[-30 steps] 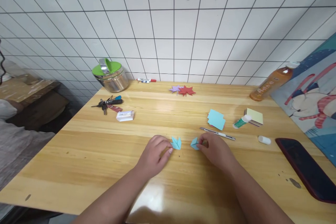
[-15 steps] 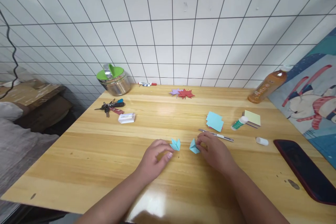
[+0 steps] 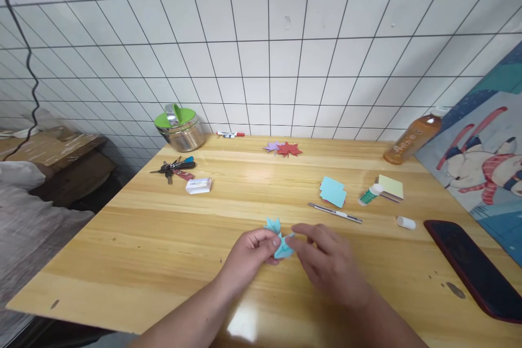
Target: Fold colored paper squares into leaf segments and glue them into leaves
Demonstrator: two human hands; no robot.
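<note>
My left hand is closed, pinching a folded light-blue paper piece between thumb and fingers just above the table. My right hand, slightly blurred, has its fingertips on the right edge of that same piece, thumb and index bent round it. A second folded light-blue paper piece, with pointed tips, lies just beyond the left fingers, its lower part near the held piece. Both hands are at the front middle of the wooden table.
Beyond my right hand lie a utility knife, blue paper squares, a glue stick, its white cap, a sticky-note stack and a phone. Paper leaves, a bottle and a lidded pot stand farther back.
One folded blue piece has been lifted from the right and brought leftward into my left hand's pinch. My right hand has moved left and nearer, and the other piece stays on the table.
</note>
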